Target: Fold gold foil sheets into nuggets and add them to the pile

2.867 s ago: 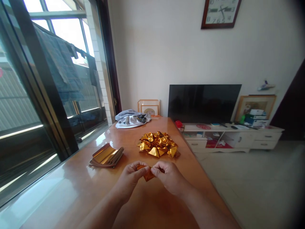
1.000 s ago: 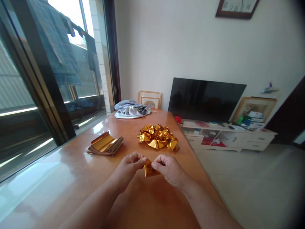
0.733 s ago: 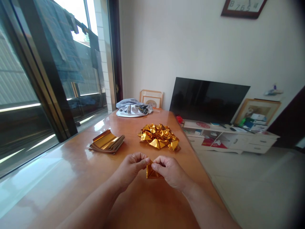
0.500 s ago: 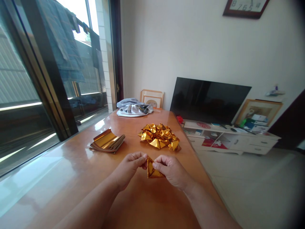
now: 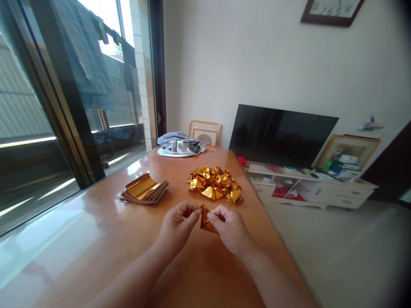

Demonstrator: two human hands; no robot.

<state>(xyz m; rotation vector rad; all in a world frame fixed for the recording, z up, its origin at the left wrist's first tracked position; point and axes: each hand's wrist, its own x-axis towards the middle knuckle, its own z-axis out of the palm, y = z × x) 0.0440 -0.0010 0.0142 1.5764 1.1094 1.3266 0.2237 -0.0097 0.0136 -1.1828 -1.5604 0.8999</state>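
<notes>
A partly folded sheet of gold foil paper is held up over the near part of the wooden table. My left hand is closed, its thumb and forefinger pinching the paper's upper left edge. On the other side, my right hand grips the same paper with the thumb pressed on its face. Just beyond my hands lies a heap of folded gold foil pieces. To the left sits a stack of flat gold foil sheets, its top sheets curling up.
The glossy wooden table stretches away from me. At its far end are bundled grey clothes and framed pictures. A television and a low white cabinet stand to the right, a glass sliding door to the left.
Both hands have lifted and turned the foil paper slightly. The left thumb and fingers have shifted along its upper edge. The heap and the stack stay put.
</notes>
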